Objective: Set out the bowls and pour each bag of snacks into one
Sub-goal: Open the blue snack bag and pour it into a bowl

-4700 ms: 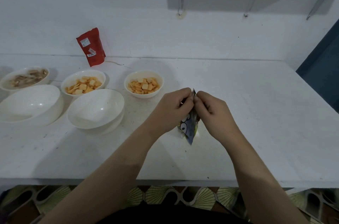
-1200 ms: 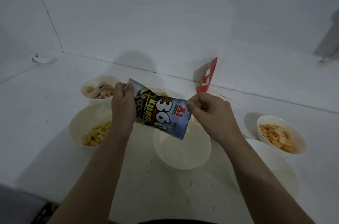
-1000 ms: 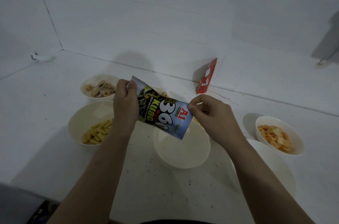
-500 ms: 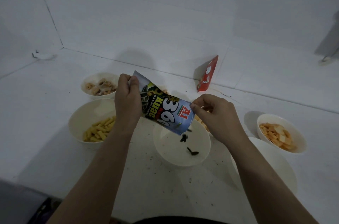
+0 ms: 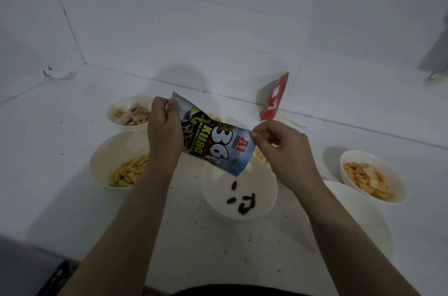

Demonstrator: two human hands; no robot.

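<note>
Over centre bowl (image 5: 238,189): left hand (image 5: 164,135) grips seed bag (image 5: 215,144) base, right hand (image 5: 282,150) pinches mouth; few seeds landed, most left; near-right bowl (image 5: 358,220) unfilled.

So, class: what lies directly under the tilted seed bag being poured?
Under the seed bag sits a white bowl holding a few dark seeds. The bag hides the bowl's far rim and part of a bowl of orange snacks behind it.

Glossy printed foil bag (image 5: 213,144); smooth white bowl (image 5: 266,201); speckled matt counter (image 5: 194,235).
</note>
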